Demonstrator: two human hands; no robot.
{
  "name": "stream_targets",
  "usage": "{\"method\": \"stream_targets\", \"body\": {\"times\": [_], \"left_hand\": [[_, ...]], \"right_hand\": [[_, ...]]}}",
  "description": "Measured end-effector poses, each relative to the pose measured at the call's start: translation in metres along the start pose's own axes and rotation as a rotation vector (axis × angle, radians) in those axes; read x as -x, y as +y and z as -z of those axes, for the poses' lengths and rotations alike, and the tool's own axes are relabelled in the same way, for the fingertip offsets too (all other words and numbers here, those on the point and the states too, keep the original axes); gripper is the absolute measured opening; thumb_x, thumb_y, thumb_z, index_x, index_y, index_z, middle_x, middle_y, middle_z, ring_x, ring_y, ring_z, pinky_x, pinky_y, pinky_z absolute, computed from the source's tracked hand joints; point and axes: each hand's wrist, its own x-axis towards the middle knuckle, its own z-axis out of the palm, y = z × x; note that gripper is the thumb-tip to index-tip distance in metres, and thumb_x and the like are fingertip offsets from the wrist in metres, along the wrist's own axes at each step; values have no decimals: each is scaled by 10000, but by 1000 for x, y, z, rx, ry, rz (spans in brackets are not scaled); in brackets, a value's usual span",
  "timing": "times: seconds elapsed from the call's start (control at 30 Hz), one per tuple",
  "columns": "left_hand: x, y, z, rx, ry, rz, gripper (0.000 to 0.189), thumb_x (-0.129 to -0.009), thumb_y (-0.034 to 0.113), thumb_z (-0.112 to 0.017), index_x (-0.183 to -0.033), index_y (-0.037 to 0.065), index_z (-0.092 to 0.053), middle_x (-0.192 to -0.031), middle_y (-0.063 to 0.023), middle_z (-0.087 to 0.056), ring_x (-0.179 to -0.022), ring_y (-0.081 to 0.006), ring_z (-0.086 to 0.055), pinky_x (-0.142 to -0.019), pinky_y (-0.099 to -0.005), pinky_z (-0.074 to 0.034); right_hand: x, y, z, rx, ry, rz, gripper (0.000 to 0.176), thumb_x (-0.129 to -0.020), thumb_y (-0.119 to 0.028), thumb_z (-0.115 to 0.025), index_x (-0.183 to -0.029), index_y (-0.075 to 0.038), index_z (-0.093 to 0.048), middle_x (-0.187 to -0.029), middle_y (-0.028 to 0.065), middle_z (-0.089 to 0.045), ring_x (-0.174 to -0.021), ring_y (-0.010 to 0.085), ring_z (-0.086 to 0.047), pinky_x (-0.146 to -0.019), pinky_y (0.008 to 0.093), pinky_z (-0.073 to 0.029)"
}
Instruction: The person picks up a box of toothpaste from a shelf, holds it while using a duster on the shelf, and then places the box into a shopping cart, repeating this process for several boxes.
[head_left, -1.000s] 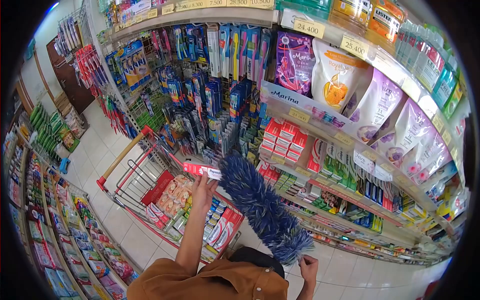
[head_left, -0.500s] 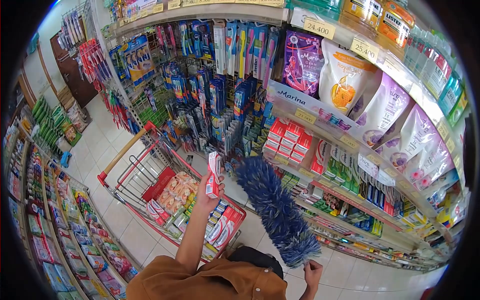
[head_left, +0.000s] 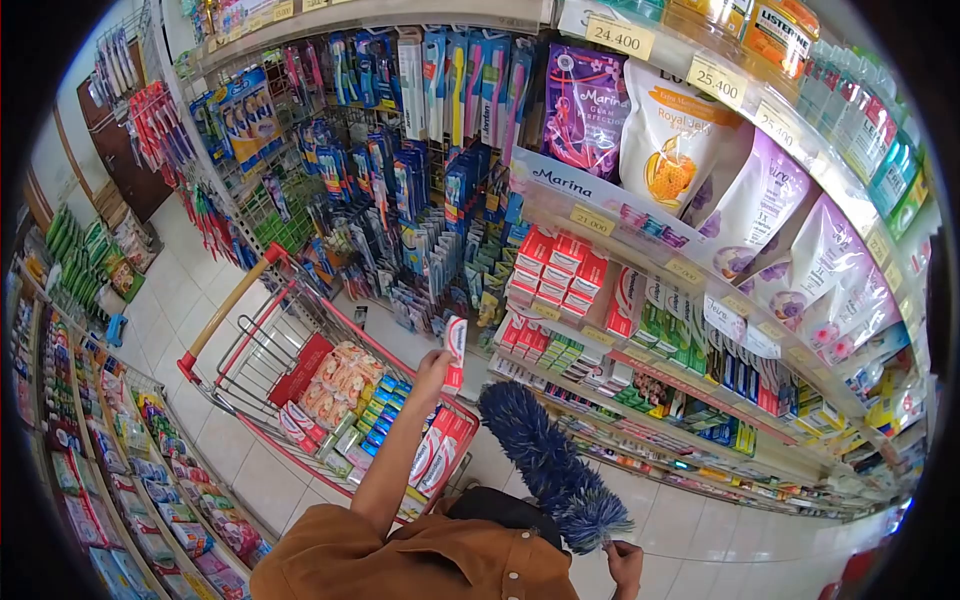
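My left hand (head_left: pixel 433 374) grips a red and white box (head_left: pixel 455 352), held upright above the right end of a shopping cart (head_left: pixel 345 478). Under that arm the cart holds pinkish packs (head_left: pixel 342 384), blue and yellow packs and larger red boxes (head_left: pixel 446 450). At the lower right my right hand (head_left: pixel 625 562) pinches the end of a fluffy blue duster (head_left: pixel 545 460), which slants up and left beside the cart. Several red and white boxes (head_left: pixel 558 270) are stacked on the shelf in front of me.
Toothbrush packs (head_left: pixel 410 180) hang on a rack behind the cart. A shelf (head_left: pixel 640 240) with large pouches (head_left: pixel 672 140) and price tags curves along the right. Packed shelves (head_left: pixel 130 450) line the left, beside the tiled floor (head_left: pixel 225 440).
My left hand has moved right with the box, which has turned. The duster's top has dropped lower. The camera view has shifted, so the shelves and cart appear slightly further left.
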Motion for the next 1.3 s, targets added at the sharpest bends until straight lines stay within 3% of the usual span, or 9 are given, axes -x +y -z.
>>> {"method": "stream_targets", "body": {"times": [0.07,0.17,0.27,0.37,0.5,0.67,0.73,1.17,1.3], "left_hand": [[-23,-11,-9,12,-32,23,206,-817,190,-573,-899,3,-595,-783,-62,-617,-604,-121,-566,-547,-266,-483],[-56,-21,-26,-165,-106,-13,275,-809,176,-602,-1015,-5,-599,-834,-64,-624,-641,-117,-579,-581,-257,-487],[-86,-32,-45,-113,-91,-100,327,-765,126,-673,-1050,-21,-608,-880,-76,-646,-752,-123,-610,-636,-247,-482],[-125,-51,-57,-250,-73,-212,386,-736,130,-722,-1068,-29,-606,-923,-94,-657,-810,-148,-620,-683,-267,-485],[-152,-48,-70,-579,-71,-297,337,-739,188,-735,-997,-7,-640,-908,-98,-671,-821,-179,-625,-741,-299,-474],[-162,-44,-86,-817,-27,-305,309,-730,219,-696,-991,58,-661,-911,-157,-671,-877,-278,-648,-764,-355,-497],[-167,-52,-88,-856,7,-339,292,-725,223,-691,-964,59,-665,-913,-170,-664,-886,-299,-639,-769,-370,-497],[-193,-82,-88,-884,78,-440,283,-696,253,-692,-877,37,-684,-879,-194,-655,-823,-338,-637,-735,-390,-508],[-185,-75,-90,-839,63,-363,267,-698,255,-696,-862,44,-696,-871,-184,-660,-810,-317,-645,-740,-376,-507]], "right_hand": [[5,12,2,-5,23,13,270,-798,-209,-672,-713,48,-675,-529,43,-592,-498,81,-506,-488,257,-398],[14,31,7,37,19,-47,270,-811,-196,-659,-708,53,-661,-535,42,-575,-481,86,-487,-479,273,-389],[26,47,15,159,-12,104,256,-833,-221,-584,-812,20,-668,-620,91,-630,-539,152,-551,-520,311,-436],[42,45,21,173,-81,-97,252,-824,-216,-596,-865,20,-673,-738,148,-674,-649,194,-607,-628,342,-470],[67,83,11,104,7,-116,326,-824,-288,-609,-850,30,-676,-694,132,-662,-622,174,-585,-598,327,-455],[95,116,-4,58,101,-374,389,-815,-372,-632,-766,11,-679,-550,43,-544,-531,121,-477,-508,303,-394],[107,127,-10,24,128,-408,410,-804,-415,-633,-722,-16,-676,-494,4,-455,-477,101,-414,-449,299,-337],[117,144,-24,-29,144,-414,413,-837,-400,-562,-733,-17,-675,-488,9,-459,-467,102,-406,-438,301,-324],[108,146,-23,-18,127,-388,412,-844,-393,-549,-732,-17,-674,-488,9,-460,-467,103,-405,-438,303,-323]]}}
